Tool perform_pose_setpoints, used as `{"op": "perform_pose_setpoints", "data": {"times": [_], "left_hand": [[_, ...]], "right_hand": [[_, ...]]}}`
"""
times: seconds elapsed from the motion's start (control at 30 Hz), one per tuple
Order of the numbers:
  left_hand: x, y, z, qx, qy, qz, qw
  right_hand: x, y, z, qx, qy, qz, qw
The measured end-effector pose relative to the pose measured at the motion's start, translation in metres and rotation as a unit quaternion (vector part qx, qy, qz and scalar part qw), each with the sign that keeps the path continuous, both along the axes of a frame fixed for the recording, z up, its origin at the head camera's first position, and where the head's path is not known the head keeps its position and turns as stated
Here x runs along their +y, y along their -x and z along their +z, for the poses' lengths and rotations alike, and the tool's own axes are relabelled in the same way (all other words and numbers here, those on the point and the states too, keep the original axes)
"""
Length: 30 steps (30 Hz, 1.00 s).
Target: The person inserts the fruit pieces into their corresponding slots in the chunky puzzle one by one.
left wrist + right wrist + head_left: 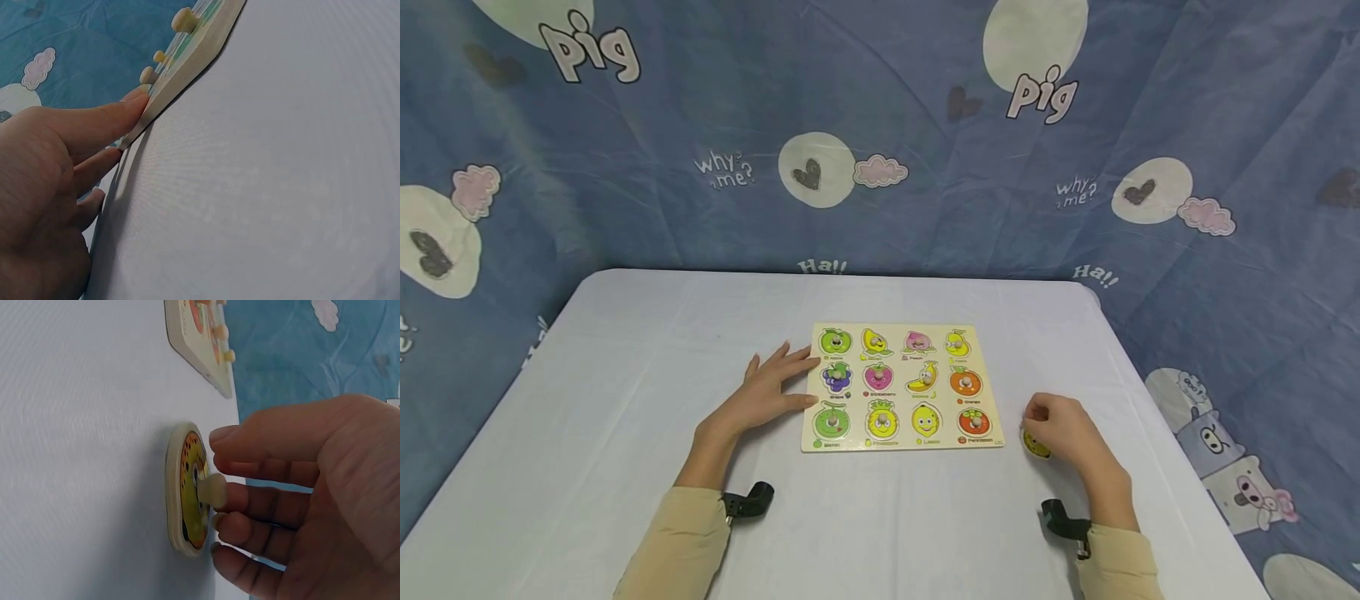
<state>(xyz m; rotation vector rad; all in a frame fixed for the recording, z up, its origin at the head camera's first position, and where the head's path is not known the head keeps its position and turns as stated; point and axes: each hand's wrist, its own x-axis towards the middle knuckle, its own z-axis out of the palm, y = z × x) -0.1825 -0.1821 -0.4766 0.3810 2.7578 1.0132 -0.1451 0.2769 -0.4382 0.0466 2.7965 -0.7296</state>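
A wooden peg puzzle board [857, 446] with colourful fruit pictures and pale knobs lies on the table. At its left edge rests my left hand [760, 397], fingers spread and the thumb straight against the board's side. To the right of the board, my right hand [1063, 429] is over a round yellow-green puzzle piece [194, 512] with dark and red spots. Its pale knob [214, 490] stands close in front of my curled fingers. The thumb [269, 434] lies apart from the knob in the right wrist view. In the head view the hand covers much of the piece.
A white cloth covers the table [880, 525]. Behind it and along the sides hangs a blue printed curtain [925, 225]. Each wrist bears a black camera mount, the left one [751, 500] and the right one [1063, 521], beside tan sleeves [681, 537].
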Motion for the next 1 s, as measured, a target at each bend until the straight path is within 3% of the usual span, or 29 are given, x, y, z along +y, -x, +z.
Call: {"op": "perform_pose_setpoints", "data": {"times": [0.73,1.0], "left_hand": [[0.000,-0.001,0.001,0.000,0.004,0.003,1.0000],[0.001,-0.001,-0.001,0.005,0.005,0.006,1.0000]], "right_hand": [[0.004,-0.006,0.012,-0.034,-0.026,0.048,0.9979],[0.004,-0.005,0.011,-0.043,-0.025,0.047,0.9977]]}}
